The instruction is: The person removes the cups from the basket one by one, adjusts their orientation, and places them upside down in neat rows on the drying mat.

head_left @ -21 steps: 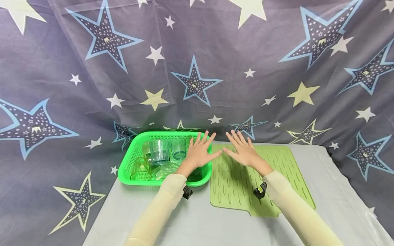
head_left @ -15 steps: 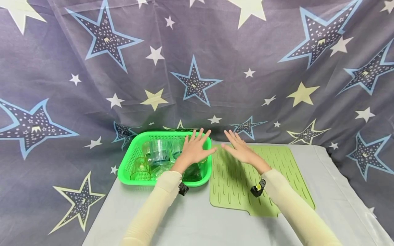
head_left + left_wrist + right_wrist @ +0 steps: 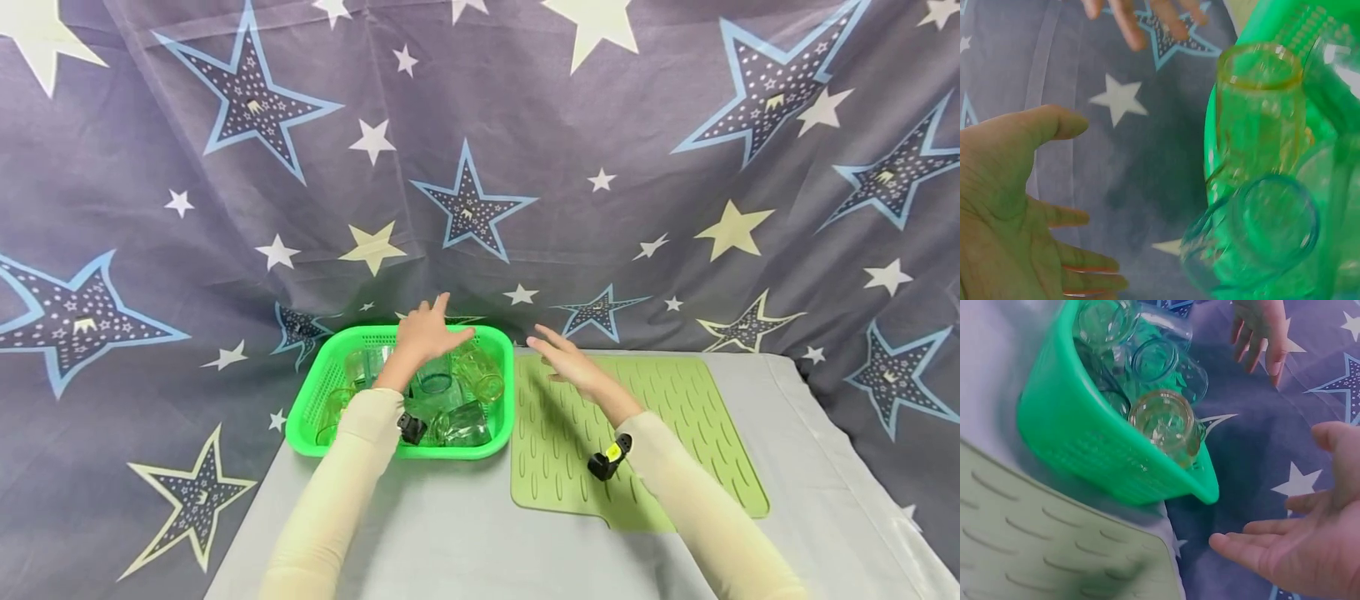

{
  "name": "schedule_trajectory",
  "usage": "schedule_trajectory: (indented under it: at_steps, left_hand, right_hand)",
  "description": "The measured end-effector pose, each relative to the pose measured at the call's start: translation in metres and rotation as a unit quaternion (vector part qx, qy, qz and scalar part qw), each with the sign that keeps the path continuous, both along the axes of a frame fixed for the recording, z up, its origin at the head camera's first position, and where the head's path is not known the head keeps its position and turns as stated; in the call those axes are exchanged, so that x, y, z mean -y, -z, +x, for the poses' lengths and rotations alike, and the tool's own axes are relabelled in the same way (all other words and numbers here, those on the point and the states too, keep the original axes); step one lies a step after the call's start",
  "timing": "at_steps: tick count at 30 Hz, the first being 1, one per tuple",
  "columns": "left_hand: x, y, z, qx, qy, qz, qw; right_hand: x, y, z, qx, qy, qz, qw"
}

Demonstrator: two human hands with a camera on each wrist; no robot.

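Hanging behind table (image 3: pixel 465 533), purple-grey curtain (image 3: pixel 525 125) is printed with blue-edged, white and yellow stars. Tabletop is covered with pale grey cloth, creased near right edge. Green basket (image 3: pixel 465 452) is set on cloth, filled with jumbled glasses (image 3: pixel 483 379), clear, blue- and yellow-tinted. Ridged olive-green mat (image 3: pixel 555 450) is laid flat just right of basket. Left hand (image 3: pixel 422 337) is held above basket, apart from glasses, thumb stretched away, fingers parted. Right hand (image 3: pixel 567 364) is held over mat's far-left part, thumb apart, fingers loosely spread.
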State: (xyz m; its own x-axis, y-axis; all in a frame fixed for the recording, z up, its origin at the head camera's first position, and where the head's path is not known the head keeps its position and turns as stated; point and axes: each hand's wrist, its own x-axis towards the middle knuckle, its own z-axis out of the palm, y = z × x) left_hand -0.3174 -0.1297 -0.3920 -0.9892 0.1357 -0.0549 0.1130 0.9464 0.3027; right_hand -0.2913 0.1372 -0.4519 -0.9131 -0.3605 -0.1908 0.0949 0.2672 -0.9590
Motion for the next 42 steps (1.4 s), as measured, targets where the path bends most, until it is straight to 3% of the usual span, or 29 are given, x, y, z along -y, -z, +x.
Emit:
schedule_trajectory:
  at_steps: [7,13,16,27,39,42]
  left_hand:
    - [0.022,-0.017,-0.007,0.084,-0.019,-0.019,0.9961]
    - [0.039,-0.025,-0.016,0.184,-0.045,-0.044,0.9810]
    - [0.049,-0.026,-0.018,0.214,-0.060,-0.056,0.9733]
    - [0.082,-0.024,-0.014,0.248,-0.086,-0.052,0.9634]
    - [0.092,-0.012,-0.014,0.302,-0.061,0.009,0.9515]
    - [0.094,-0.006,-0.014,0.315,-0.079,0.053,0.9444]
  right_hand:
    - [0.010,0.010,0.001,0.047,0.022,-0.016,0.999]
    - [0.017,0.015,0.004,0.063,0.019,-0.018,0.998]
    - [0.020,0.017,0.005,0.071,0.019,-0.023,0.997]
    - [0.026,0.036,0.002,0.113,0.009,-0.047,0.992]
    - [0.027,0.044,0.006,0.137,0.013,-0.073,0.988]
    - [0.029,0.046,0.008,0.144,0.013,-0.080,0.986]
